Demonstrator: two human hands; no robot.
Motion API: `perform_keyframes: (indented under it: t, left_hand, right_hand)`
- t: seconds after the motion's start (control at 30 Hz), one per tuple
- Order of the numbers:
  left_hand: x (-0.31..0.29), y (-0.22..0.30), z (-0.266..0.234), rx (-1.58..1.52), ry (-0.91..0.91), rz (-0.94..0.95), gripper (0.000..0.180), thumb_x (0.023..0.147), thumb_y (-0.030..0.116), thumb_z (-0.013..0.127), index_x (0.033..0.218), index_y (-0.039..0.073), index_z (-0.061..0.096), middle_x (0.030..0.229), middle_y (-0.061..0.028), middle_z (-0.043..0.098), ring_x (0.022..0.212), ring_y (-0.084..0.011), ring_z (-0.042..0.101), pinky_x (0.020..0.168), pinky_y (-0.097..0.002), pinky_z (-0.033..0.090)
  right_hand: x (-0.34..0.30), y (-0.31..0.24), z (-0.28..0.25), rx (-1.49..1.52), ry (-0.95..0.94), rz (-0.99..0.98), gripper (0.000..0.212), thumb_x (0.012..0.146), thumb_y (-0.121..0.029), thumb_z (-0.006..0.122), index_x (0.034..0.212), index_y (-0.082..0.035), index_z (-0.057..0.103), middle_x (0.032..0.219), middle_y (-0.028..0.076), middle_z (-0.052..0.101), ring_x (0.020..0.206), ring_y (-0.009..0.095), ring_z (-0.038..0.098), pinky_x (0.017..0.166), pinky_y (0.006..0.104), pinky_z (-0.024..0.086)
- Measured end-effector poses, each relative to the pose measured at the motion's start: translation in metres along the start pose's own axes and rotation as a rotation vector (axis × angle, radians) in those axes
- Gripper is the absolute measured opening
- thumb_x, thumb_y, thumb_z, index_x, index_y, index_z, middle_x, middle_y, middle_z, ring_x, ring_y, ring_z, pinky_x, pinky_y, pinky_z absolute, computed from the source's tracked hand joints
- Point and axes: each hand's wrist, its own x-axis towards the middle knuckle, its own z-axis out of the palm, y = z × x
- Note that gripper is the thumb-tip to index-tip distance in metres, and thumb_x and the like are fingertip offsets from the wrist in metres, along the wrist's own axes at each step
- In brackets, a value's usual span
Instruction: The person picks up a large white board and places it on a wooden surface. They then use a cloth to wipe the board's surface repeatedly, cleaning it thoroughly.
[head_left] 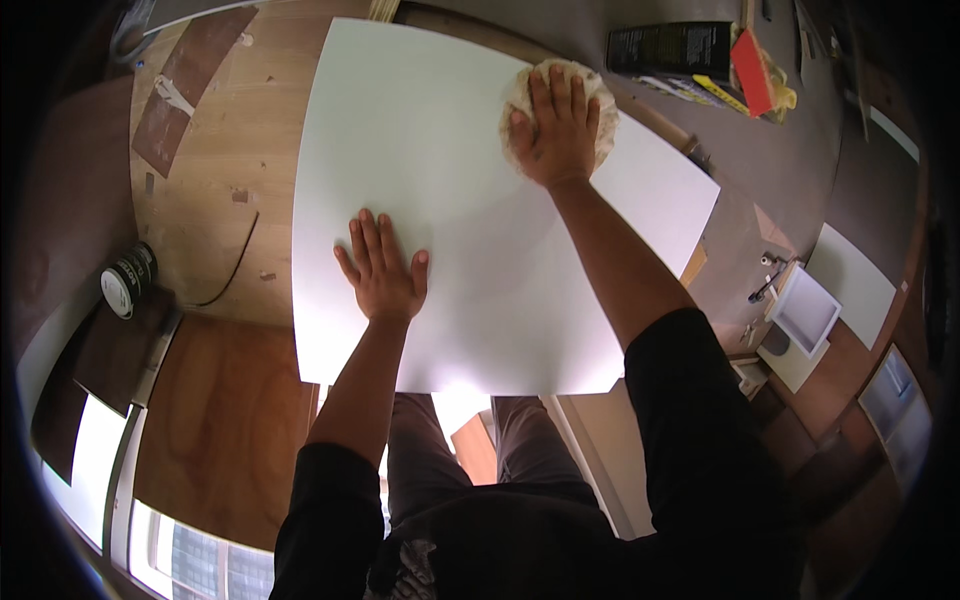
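Note:
A large white panel (450, 150) with a smooth surface lies in front of me. My left hand (385, 278) rests flat on its left part, fingers spread and nothing held. Near the far right edge of the panel my right hand (560, 130) lies palm down on a round, cream-coloured, crumpled cloth pad (603, 142). The fingers stretch out across the top of the pad, and the thumb is apart from them. Its underside is hidden.
A wooden board surface (270, 120) extends left of the panel, with a dark strip (185, 95) and a thin black cord on it. At far left stands a dark tub (128, 280). A black box (670, 48) lies beyond the panel at right; a white tray (806, 308) is farther right.

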Motion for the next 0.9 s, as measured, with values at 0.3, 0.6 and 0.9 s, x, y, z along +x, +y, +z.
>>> perform_keyframes:
  t: [0.3,0.6,0.9]
  left_hand:
    - [0.002,0.003,0.002,-0.006,0.048,-0.002,0.078,0.103,0.06,0.02,0.161,0.009,0.017,0.17,-0.011,0.009,0.157,-0.0266,0.003,0.125,-0.0522,-0.007]
    - [0.009,-0.002,0.023,0.085,0.292,0.033,0.074,0.103,0.059,0.026,0.162,0.014,0.021,0.169,-0.0096,0.015,0.157,-0.0258,0.01,0.125,-0.0538,0.004]
    - [0.015,0.005,0.026,0.069,0.281,-0.013,0.076,0.103,0.06,0.029,0.162,0.013,0.017,0.17,-0.0085,0.012,0.157,-0.0232,0.008,0.125,-0.0527,0.003]
  right_hand:
    - [0.026,0.007,-0.003,-0.199,-0.077,0.056,0.068,0.103,-0.053,0.029,0.16,-0.015,0.028,0.167,0.013,0.021,0.154,0.036,0.016,0.124,0.0566,0.01]
    - [-0.148,-0.051,0.004,0.012,0.098,0.095,0.064,0.098,-0.055,0.041,0.154,-0.023,0.041,0.164,0.013,0.029,0.147,0.042,0.03,0.115,0.0679,0.021]
    - [-0.44,-0.061,-0.021,0.181,-0.218,0.058,0.063,0.099,-0.057,0.042,0.155,-0.029,0.039,0.168,0.004,0.022,0.154,0.035,0.016,0.121,0.0641,0.008]
